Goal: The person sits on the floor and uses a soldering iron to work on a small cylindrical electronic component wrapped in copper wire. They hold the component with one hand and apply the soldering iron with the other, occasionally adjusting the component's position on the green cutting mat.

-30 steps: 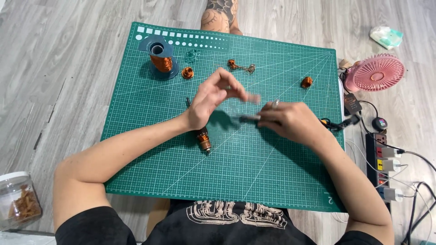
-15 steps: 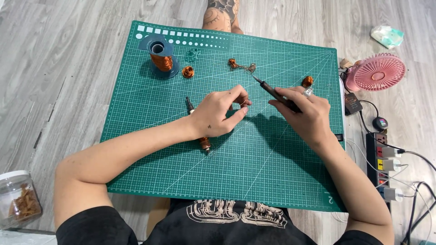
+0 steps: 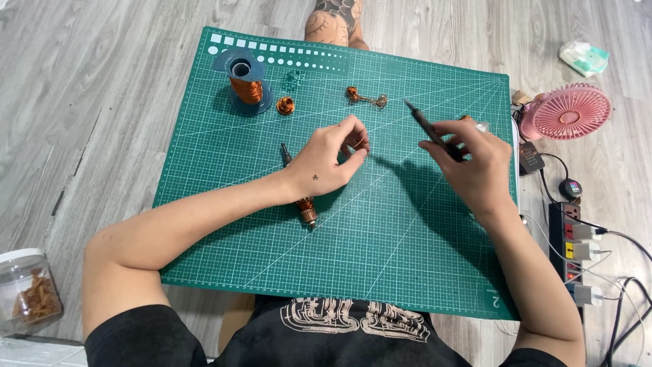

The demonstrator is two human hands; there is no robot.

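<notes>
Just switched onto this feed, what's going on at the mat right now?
A person sits at a green cutting mat on the floor. The right hand holds a thin dark pen-like tool, tip raised. The left hand pinches a small copper wire piece down on the mat. A copper wire spool, a small wire coil and a twisted wire piece lie beyond.

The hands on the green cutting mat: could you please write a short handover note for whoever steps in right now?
Left hand: fingertips pinch a small copper piece, low over the green cutting mat.
Right hand: grips a thin dark tool, tip pointing up-left.
Copper wire spool stands at top left; small coil and twisted wire piece lie beside it.
Done: some pieces wound. Left: the pinched piece.
</notes>
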